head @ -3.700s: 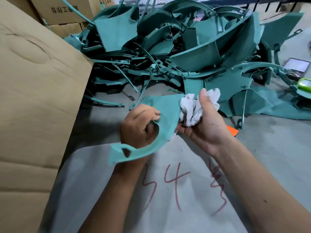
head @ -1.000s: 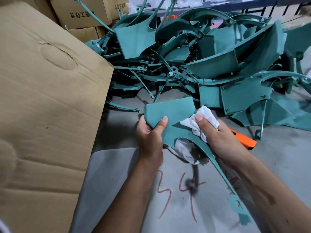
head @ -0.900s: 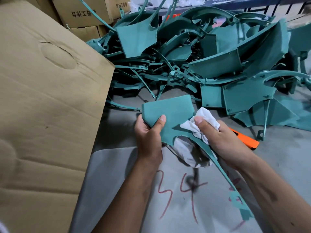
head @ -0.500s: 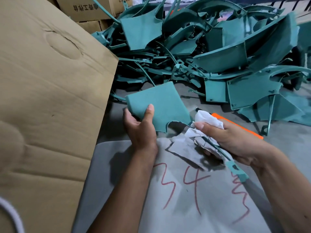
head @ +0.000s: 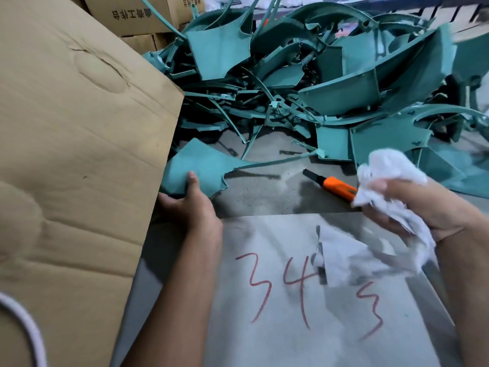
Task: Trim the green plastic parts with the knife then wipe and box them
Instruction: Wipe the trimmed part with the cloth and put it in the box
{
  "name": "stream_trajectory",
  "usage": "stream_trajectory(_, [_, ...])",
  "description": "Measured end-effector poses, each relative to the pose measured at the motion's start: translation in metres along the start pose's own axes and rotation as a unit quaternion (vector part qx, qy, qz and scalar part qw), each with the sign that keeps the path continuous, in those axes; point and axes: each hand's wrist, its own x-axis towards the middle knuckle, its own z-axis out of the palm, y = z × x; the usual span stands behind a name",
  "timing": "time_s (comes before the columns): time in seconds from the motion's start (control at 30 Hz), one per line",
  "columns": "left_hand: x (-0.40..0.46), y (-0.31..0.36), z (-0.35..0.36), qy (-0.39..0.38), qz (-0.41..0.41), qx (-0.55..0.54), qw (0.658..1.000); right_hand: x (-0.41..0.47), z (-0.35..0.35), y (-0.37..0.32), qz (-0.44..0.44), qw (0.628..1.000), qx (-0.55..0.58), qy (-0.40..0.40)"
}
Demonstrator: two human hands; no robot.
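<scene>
Green plastic part sits at the edge of the cardboard box flap, thin arm trailing right over the surface. Left hand grips its near edge, thumb on top. Right hand is clamped on a crumpled white rag (blurred). Orange utility knife lies between the hands. Pile of green parts behind; grey sheet with red marks in front.

green part | white cloth | orange-black knife | brown cardboard flap
</scene>
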Motion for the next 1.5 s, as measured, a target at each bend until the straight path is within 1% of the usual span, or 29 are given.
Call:
stream_trajectory(0.07, [-0.005,0.001,0.001,-0.009,-0.013,-0.011,1.0,0.009,0.003,0.002,-0.005,0.994,-0.031,0.101])
stream_trajectory(0.1, [-0.008,0.001,0.003,-0.013,-0.017,-0.015,1.0,0.014,0.009,0.003,-0.01,0.99,-0.067,0.127])
stream_trajectory(0.13, [-0.012,0.002,0.004,-0.015,-0.02,-0.022,0.999,0.017,0.016,0.005,-0.009,0.985,-0.107,0.137])
stream_trajectory(0.17, [-0.015,0.002,0.005,-0.019,-0.026,-0.034,0.999,0.019,0.025,0.006,-0.004,0.984,-0.131,0.122])
stream_trajectory(0.23, [-0.022,0.001,0.007,-0.035,-0.056,-0.069,0.995,0.02,0.045,0.013,0.029,0.989,-0.118,0.087])
stream_trajectory(0.3, [-0.034,-0.002,0.009,-0.057,-0.117,-0.104,0.986,0.022,0.07,0.024,0.05,0.989,-0.106,0.092])
stream_trajectory(0.33, [-0.042,-0.005,0.009,-0.074,-0.147,-0.113,0.98,0.024,0.082,0.029,0.048,0.992,-0.064,0.094])
stream_trajectory(0.37, [-0.052,-0.006,0.011,-0.101,-0.17,-0.119,0.973,0.028,0.094,0.032,0.037,0.996,0.011,0.086])
stream_trajectory(0.43, [-0.072,-0.008,0.012,-0.172,-0.189,-0.124,0.959,0.033,0.111,0.036,0.031,0.985,0.152,0.076])
stream_trajectory(0.47, [-0.078,-0.009,0.011,-0.208,-0.18,-0.118,0.954,0.034,0.113,0.037,0.023,0.979,0.185,0.087])
stream_trajectory(0.53, [-0.085,-0.009,0.008,-0.278,-0.143,-0.091,0.945,0.035,0.11,0.038,0.003,0.971,0.211,0.111])
stream_trajectory(0.6, [-0.087,-0.01,0.006,-0.347,-0.125,-0.075,0.927,0.034,0.103,0.037,-0.012,0.964,0.232,0.132])
stream_trajectory(0.7, [-0.09,-0.009,0.005,-0.405,-0.138,-0.056,0.902,0.035,0.096,0.036,-0.048,0.956,0.225,0.18])
stream_trajectory(0.8, [-0.085,-0.007,0.002,-0.458,-0.111,-0.021,0.882,0.036,0.096,0.032,-0.072,0.944,0.243,0.209])
stream_trajectory(0.83, [-0.082,-0.005,0.0,-0.475,-0.104,-0.002,0.874,0.037,0.095,0.031,-0.083,0.94,0.242,0.225])
stream_trajectory(0.87, [-0.079,-0.003,-0.001,-0.492,-0.097,0.018,0.865,0.037,0.093,0.031,-0.095,0.939,0.217,0.25])
stream_trajectory(0.9, [-0.078,-0.001,-0.003,-0.507,-0.084,0.039,0.857,0.038,0.088,0.032,-0.11,0.94,0.158,0.283])
stream_trajectory(0.97, [-0.078,0.002,-0.006,-0.519,-0.046,0.074,0.851,0.04,0.079,0.033,-0.142,0.937,0.001,0.32])
stream_trajectory(1.0, [-0.078,0.002,-0.007,-0.52,-0.033,0.086,0.849,0.04,0.075,0.035,-0.151,0.935,-0.062,0.315])
stream_trajectory(1.07, [-0.078,0.002,-0.009,-0.526,-0.039,0.102,0.844,0.04,0.07,0.036,-0.165,0.928,-0.135,0.306])
stream_trajectory(1.13, [-0.076,0.002,-0.009,-0.541,-0.043,0.115,0.832,0.041,0.068,0.037,-0.178,0.921,-0.162,0.306])
stream_trajectory(1.2, [-0.073,0.003,-0.009,-0.554,-0.043,0.121,0.822,0.04,0.068,0.037,-0.174,0.922,-0.13,0.32])
stream_trajectory(1.3, [-0.071,0.004,-0.009,-0.565,-0.044,0.122,0.814,0.039,0.066,0.036,-0.145,0.928,-0.015,0.343])
stream_trajectory(1.4, [-0.072,0.007,-0.008,-0.568,-0.059,0.123,0.812,0.039,0.064,0.032,-0.15,0.93,0.007,0.335])
stream_trajectory(1.47, [-0.07,0.01,-0.008,-0.561,-0.062,0.134,0.814,0.04,0.06,0.031,-0.142,0.918,0.056,0.366])
stream_trajectory(1.5, [-0.067,0.012,-0.009,-0.555,-0.06,0.143,0.817,0.04,0.054,0.029,-0.129,0.903,0.114,0.393])
